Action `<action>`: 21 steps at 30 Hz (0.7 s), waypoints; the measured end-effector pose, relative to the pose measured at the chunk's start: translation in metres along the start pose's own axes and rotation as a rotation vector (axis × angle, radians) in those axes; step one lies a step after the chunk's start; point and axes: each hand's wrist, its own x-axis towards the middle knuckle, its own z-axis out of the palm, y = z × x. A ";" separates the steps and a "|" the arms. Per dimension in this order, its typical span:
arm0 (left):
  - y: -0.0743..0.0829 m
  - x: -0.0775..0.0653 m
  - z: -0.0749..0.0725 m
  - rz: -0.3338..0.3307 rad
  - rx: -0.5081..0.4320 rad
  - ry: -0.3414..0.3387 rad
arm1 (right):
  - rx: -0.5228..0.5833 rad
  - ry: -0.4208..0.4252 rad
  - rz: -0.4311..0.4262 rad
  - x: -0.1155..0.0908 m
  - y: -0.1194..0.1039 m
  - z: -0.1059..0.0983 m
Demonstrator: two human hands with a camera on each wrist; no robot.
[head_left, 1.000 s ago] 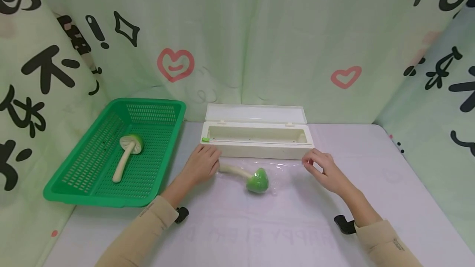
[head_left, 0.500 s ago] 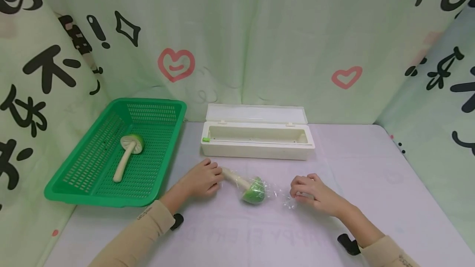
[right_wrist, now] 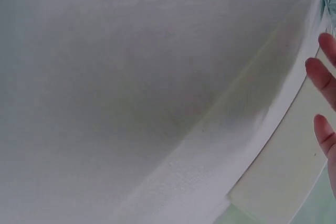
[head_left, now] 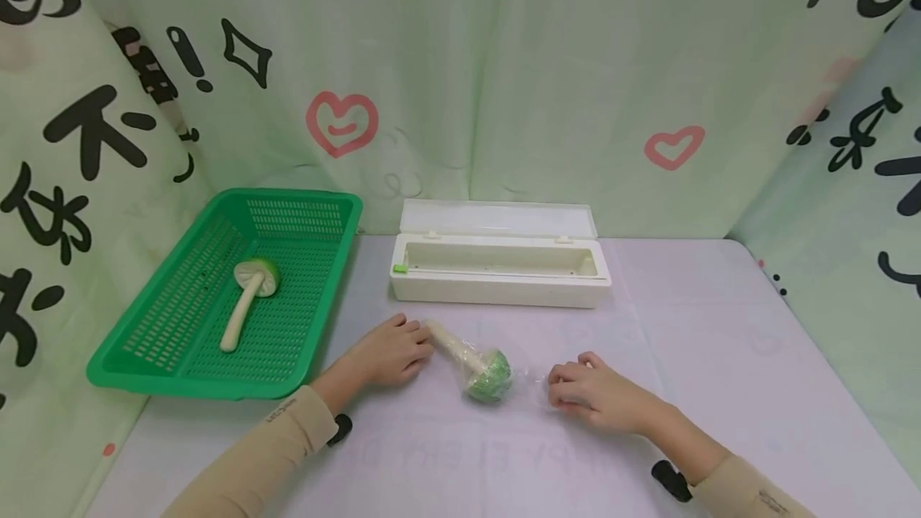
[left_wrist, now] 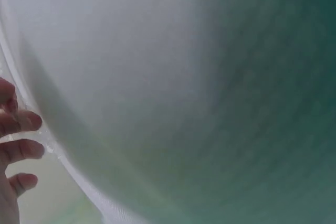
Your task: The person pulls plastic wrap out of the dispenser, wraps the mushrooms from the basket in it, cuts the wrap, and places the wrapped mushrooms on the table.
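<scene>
A green-capped mushroom (head_left: 486, 376) with a pale stem lies slantwise on the table in the head view, wrapped in clear plastic film (head_left: 471, 356). At the stem's end, my left hand (head_left: 394, 352) pinches the film; in the left wrist view its fingers (left_wrist: 23, 150) show curled at the left edge. To the right of the cap, my right hand (head_left: 597, 394) grips the gathered film end with curled fingers. Only some right fingertips (right_wrist: 320, 74) enter the right wrist view, with a bit of crinkled film above them.
A long white box (head_left: 496, 291) with its lid raised stands behind the hands, a small green piece at its left end. On the left, a green perforated basket (head_left: 316, 342) holds another green-capped mushroom (head_left: 249, 294). Printed curtains (head_left: 561, 102) hang around the table.
Both hands have come from the white box toward the front, the right one also inward. The mushroom has turned and moved nearer, and the film now lies closer around it.
</scene>
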 end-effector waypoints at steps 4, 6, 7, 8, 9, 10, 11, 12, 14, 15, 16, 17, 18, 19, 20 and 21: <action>0.002 0.004 0.005 -0.040 0.040 -0.063 | -0.147 -0.045 0.011 0.005 0.002 0.007; 0.004 0.006 0.007 -0.070 0.043 -0.080 | -0.216 -0.053 0.014 0.008 0.004 0.011; 0.005 0.008 0.008 -0.083 0.042 -0.086 | -0.244 -0.054 0.017 0.010 0.004 0.012; 0.005 0.009 0.008 -0.095 0.039 -0.087 | -0.264 -0.054 0.023 0.012 0.005 0.014; 0.006 0.011 0.009 -0.105 0.034 -0.087 | -0.277 -0.048 0.031 0.014 0.005 0.014; 0.007 0.012 0.010 -0.114 0.032 -0.088 | -0.288 -0.042 0.045 0.016 0.005 0.015; 0.008 0.014 0.010 -0.122 0.028 -0.095 | -0.298 -0.038 0.056 0.017 0.005 0.015; 0.009 0.015 0.011 -0.129 0.023 -0.100 | -0.304 -0.037 0.070 0.019 0.004 0.015; 0.010 0.016 0.011 -0.139 0.014 -0.118 | -0.306 -0.049 0.101 0.021 0.003 0.015; 0.010 0.016 0.011 -0.144 0.008 -0.126 | -0.295 -0.059 0.117 0.022 0.002 0.014; 0.010 0.017 0.010 -0.150 -0.002 -0.133 | -0.278 -0.079 0.135 0.022 0.002 0.012; 0.009 0.017 0.009 -0.154 -0.015 -0.133 | -0.258 -0.104 0.152 0.023 0.002 0.010; 0.009 0.016 0.007 -0.157 -0.026 -0.124 | -0.227 -0.129 0.172 0.022 0.001 0.007; 0.008 0.016 0.006 -0.161 -0.037 -0.109 | -0.192 -0.149 0.197 0.022 0.002 0.003; 0.006 0.015 0.004 -0.164 -0.044 -0.078 | -0.156 -0.165 0.224 0.022 0.002 -0.001; 0.005 0.015 0.003 -0.170 -0.050 -0.041 | -0.122 -0.178 0.249 0.022 0.002 -0.006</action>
